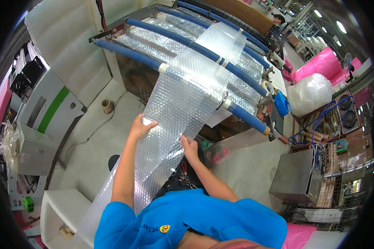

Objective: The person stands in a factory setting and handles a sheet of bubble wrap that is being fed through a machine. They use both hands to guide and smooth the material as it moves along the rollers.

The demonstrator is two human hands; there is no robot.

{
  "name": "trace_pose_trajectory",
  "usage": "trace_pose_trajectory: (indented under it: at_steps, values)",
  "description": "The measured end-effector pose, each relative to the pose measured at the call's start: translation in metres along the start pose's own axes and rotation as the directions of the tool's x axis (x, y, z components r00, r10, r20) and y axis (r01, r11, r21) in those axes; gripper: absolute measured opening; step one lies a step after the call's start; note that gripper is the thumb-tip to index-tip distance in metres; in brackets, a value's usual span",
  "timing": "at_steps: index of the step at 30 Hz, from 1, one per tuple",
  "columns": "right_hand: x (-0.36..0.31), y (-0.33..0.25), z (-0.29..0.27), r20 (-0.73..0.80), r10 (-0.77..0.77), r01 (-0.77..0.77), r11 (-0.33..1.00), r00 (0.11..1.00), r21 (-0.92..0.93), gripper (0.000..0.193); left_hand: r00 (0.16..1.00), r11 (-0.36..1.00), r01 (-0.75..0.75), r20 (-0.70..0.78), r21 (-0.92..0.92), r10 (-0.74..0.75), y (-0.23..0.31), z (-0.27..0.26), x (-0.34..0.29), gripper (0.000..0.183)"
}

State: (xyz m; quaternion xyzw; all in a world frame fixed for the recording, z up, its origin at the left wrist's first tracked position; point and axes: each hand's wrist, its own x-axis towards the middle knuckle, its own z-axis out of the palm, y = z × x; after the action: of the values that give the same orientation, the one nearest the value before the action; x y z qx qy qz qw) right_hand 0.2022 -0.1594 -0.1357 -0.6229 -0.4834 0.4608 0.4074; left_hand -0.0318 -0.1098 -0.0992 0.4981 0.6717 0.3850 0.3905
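Both hands clasp a bubble wrap strip (pixel 174 108): the left hand (pixel 140 127) holds its left edge, the right hand (pixel 190 146) its right edge. The strip hangs from the blue roller (pixel 187 43), running down past the person's blue shirt (pixel 187 220).

Glossy clear plastic bubble wrap (pixel 174 108), matt blue foam-covered rollers (pixel 245 114), dull concrete floor (pixel 93 141)
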Motion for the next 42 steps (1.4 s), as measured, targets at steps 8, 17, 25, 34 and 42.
trace_pose_trajectory:
  at_steps: [8, 17, 25, 34, 42]
  values:
    - [-0.093, -0.12, -0.011, 0.188, 0.019, -0.075, 0.952, 0.982, 0.297, 0.028, 0.997, 0.966, -0.036, 0.062, -0.256, 0.053, 0.069, -0.075, -0.054, 0.022]
    - [0.006, 0.018, -0.007, 0.124, -0.125, 0.115, 0.99, 0.984, 0.081, 0.033, 0.999, 0.997, 0.029, 0.024, -0.077, -0.027, -0.015, 0.001, 0.003, 0.033]
    - [0.005, 0.017, 0.001, 0.09, -0.028, 0.008, 0.975, 0.996, 0.221, 0.029, 0.999, 0.997, 0.045, -0.004, -0.061, -0.045, -0.016, 0.003, 0.012, 0.035]
    - [-0.005, 0.007, -0.002, 0.064, -0.038, 0.023, 0.974, 0.997, 0.225, 0.031, 1.0, 0.992, -0.017, 0.016, -0.129, 0.02, -0.023, 0.009, 0.005, 0.036]
    - [0.009, 0.021, 0.001, 0.015, -0.083, 0.078, 0.977, 0.996, 0.199, 0.031, 1.0, 0.988, -0.01, 0.025, -0.153, 0.014, -0.03, 0.018, 0.017, 0.036]
